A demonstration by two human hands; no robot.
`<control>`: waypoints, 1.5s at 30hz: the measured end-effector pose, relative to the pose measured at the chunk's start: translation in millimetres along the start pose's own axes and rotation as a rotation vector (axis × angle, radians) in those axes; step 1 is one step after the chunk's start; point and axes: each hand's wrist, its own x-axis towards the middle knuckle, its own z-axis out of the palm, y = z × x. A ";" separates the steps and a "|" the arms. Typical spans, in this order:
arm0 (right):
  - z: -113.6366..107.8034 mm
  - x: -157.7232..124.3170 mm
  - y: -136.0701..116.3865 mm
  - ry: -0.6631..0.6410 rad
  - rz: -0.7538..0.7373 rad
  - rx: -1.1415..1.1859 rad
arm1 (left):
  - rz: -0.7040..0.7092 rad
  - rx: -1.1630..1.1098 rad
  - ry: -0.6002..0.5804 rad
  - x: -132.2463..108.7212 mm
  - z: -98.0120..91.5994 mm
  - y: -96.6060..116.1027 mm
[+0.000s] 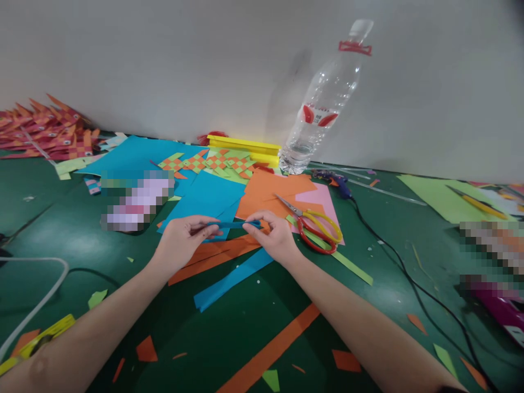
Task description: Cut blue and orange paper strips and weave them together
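Head view, and we're looking over a dark green bench [164, 314], its surface glossy under the light and sprinkled with paper scraps, a plain pale wall [164, 65] closing off the far side. Centre stage, a narrow blue paper strip [233, 225] is held up above the bench between two bare hands! The left hand [178, 240] has its grip clamped on the left end, the right hand [275, 237] has thumb and fingers pinched on the right end, where the paper looks folded over.

Just beyond, blue sheets [204, 191] and an orange sheet [264, 191] overlap, with red-and-yellow scissors [302, 215] resting to the right. On the near side, another blue strip [229, 281] lies slanted, and a long orange strip [268, 346] runs toward the near edge.

Over to the far wall: a clear plastic bottle [317, 112] stands beside a yellow folded piece [241, 143], woven green-and-orange paper fish [221, 162] lie in a row, and a red-orange woven pile [57, 131] crowds the far left. Far right of centre, a blue glue gun [343, 187] trails its black cord [393, 248] nearward across the green.
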 end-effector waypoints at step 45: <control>-5.3 2.8 4.3 0.084 0.143 -0.109 | 0.547 0.852 0.141 -2.6 3.0 -9.7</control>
